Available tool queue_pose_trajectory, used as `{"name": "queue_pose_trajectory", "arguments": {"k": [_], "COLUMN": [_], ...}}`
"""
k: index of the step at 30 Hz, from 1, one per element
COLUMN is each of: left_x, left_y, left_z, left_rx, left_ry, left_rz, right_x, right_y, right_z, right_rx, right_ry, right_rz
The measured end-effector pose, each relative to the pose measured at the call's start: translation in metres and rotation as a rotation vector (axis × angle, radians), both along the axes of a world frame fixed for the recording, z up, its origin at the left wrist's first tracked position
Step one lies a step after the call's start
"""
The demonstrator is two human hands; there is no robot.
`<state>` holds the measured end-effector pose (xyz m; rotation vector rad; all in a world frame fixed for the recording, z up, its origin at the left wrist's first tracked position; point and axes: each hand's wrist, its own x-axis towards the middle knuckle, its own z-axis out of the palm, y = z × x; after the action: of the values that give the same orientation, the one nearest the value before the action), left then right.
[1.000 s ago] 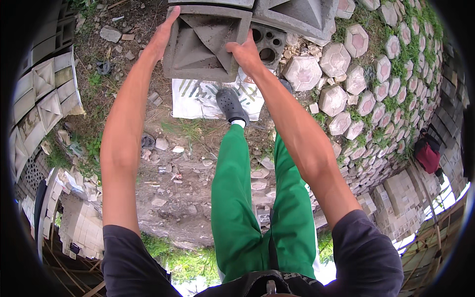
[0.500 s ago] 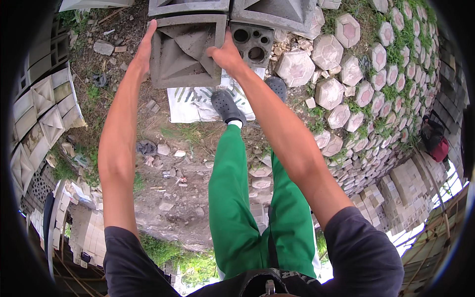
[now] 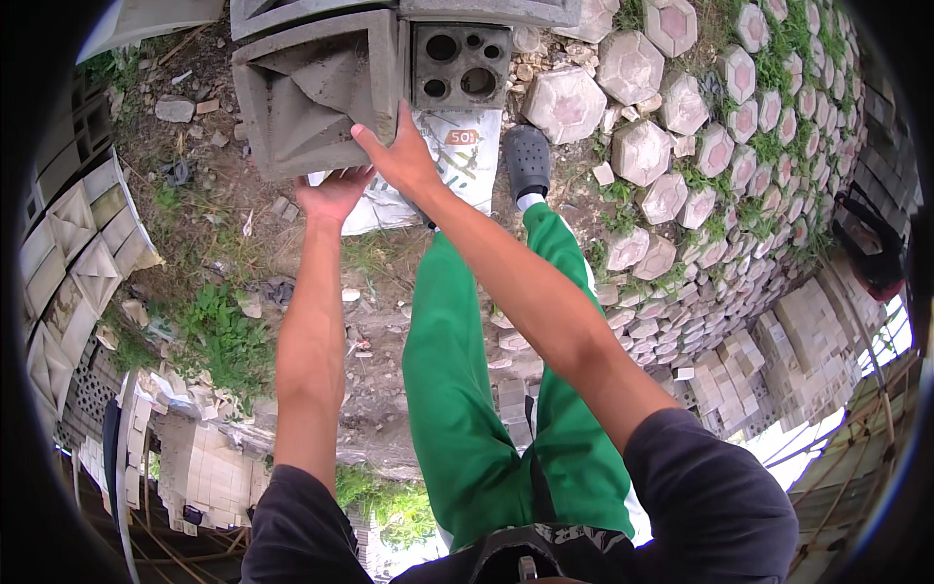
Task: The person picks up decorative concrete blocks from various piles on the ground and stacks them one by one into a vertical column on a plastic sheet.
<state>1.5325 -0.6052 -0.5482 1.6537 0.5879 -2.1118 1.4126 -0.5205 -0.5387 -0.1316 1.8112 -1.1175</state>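
A square grey concrete block with a sunken, faceted face is between my hands at the upper left, slightly tilted. My right hand grips its right side, the thumb lying over the front rim and the fingers along the outer edge. Below the lower edge, my left hand is palm up, its fingertips bent beneath the block and partly hidden. Just to the right stands another concrete block with several round holes. A white printed sack lies on the ground under and in front of them.
More faceted concrete blocks stand along the top. Hexagonal pavers cover the ground at right, with grass between them. My grey clog is beside the sack. Rubble lies at left, near leaning patterned panels.
My left hand has gone from the block's left side to its lower edge. The block appears turned a little and further left in view. My right hand still holds its right side.
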Motion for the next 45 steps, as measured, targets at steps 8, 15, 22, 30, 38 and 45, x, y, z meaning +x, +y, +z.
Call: {"name": "queue_pose_trajectory", "arguments": {"k": [8, 15, 22, 30, 38, 45], "left_x": [-0.032, -0.024, -0.017, -0.009, -0.015, -0.015], "left_y": [0.045, 0.055, 0.056, 0.057, 0.056, 0.067], "left_z": [-0.079, -0.108, -0.118, -0.123, -0.134, -0.111], "left_rx": [-0.561, -0.536, -0.507, -0.473, -0.463, -0.485], "left_ry": [-0.047, -0.085, -0.11, -0.126, -0.112, -0.239], "left_rz": [-0.01, -0.048, -0.093, -0.139, -0.215, -0.651], "right_x": [-0.005, -0.015, 0.001, 0.0, -0.015, -0.055], "right_y": [-0.008, 0.003, -0.001, 0.003, 0.006, -0.004], "right_z": [0.004, -0.02, -0.027, -0.023, -0.023, 0.019], "right_rx": [0.022, -0.06, -0.232, -0.177, -0.15, -0.043], "right_ry": [-0.037, -0.195, -0.264, -0.226, -0.177, -0.206], "right_rz": [-0.048, 0.145, 0.025, 0.072, 0.202, 0.45]}}
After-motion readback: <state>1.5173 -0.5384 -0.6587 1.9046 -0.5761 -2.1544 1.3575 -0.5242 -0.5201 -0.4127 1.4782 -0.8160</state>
